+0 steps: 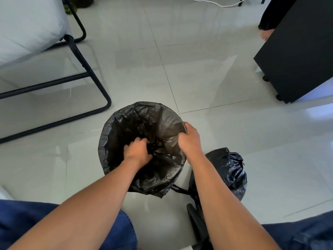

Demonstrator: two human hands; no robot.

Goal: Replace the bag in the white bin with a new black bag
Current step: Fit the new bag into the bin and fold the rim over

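Pushing new black bag (pixel 162 123) down, left hand (pixel 137 150) clenches its bottom; right hand (pixel 190 139) pinches the rim; tied old bag (pixel 232 172) at four o'clock; nearly done.

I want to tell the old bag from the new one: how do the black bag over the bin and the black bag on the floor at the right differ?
The bag over the bin is spread open with its edge folded over the rim; the floor bag is bunched shut into a lump. The left hand reaches into the bin bag and the right hand grips its edge; neither touches the floor bag. Both are crinkled black plastic.
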